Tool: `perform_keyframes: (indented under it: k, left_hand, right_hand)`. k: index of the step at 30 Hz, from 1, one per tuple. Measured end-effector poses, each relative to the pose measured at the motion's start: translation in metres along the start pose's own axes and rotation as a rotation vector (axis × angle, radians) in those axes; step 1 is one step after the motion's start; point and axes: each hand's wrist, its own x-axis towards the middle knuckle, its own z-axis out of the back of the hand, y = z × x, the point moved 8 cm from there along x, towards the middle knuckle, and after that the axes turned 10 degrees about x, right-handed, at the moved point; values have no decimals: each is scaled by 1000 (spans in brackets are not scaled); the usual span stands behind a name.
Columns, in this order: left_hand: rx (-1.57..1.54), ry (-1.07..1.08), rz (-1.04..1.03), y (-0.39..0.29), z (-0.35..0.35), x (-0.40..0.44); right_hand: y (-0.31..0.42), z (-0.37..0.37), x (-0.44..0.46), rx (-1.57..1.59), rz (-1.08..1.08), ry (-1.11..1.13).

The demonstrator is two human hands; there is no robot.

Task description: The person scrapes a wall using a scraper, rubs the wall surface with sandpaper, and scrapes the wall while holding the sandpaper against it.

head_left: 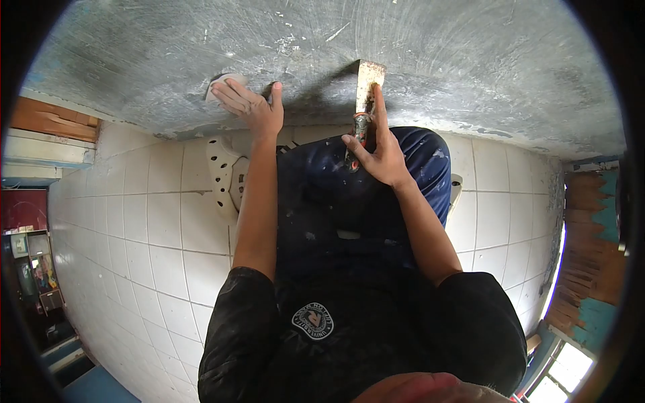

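My left hand (254,109) presses a small pale piece of sandpaper (216,83) against the grey wall (302,40); its fingers lie along the sheet and the thumb points up, apart from it. In my right hand (386,153) is a putty knife (368,77) with a worn, stained metal blade and a dark handle with red parts. The forefinger stretches along the blade, and the thumb rests by the handle. The blade points up at the wall, but I cannot tell whether its edge touches.
White floor tiles (161,221) spread below the wall. My knees, in dark blue trousers (420,144), are close to the wall, with a pale clog (222,174) at the left. Peeling wood (591,248) stands at the right, shelves (40,265) at the far left.
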Motion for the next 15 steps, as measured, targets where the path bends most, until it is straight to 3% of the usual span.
perform_keyframes:
  k: [3, 5, 13, 15]
  left_hand:
    - [-1, 11, 14, 2, -1, -1]
    - [-4, 23, 32, 3, -2, -1]
    - [10, 16, 27, 2, -2, -3]
    - [0, 22, 40, 4, -3, -3]
  right_hand:
    - [0, 1, 0, -44, 22, -11]
    - [-14, -2, -3, 169, -157, 26]
    - [-14, 0, -5, 370, -82, 36]
    - [-22, 5, -5, 561, -128, 7]
